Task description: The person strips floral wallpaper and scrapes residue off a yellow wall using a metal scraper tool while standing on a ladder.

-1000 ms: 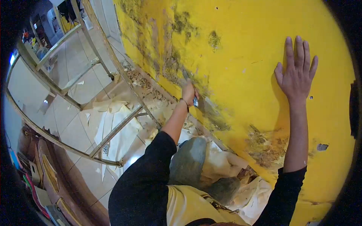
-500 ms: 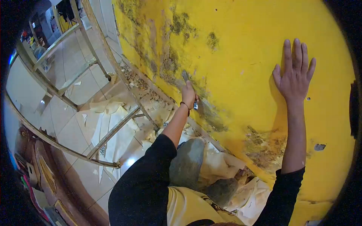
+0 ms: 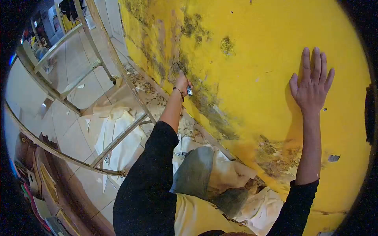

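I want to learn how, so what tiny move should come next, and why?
Probably sliding the slim, blue-ended hand tool slightly farther along the yellow painted wall: the bare left grip holds it there, and a dark, rough-looking patch spreads beyond it.

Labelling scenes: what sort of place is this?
Probably an indoor room under repair, perhaps in a home: the yellow wall has dark, stained patches, and torn scraps lie on the tiled floor.

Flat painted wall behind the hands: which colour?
Yellow wall with dark patches, best seen in the head view.
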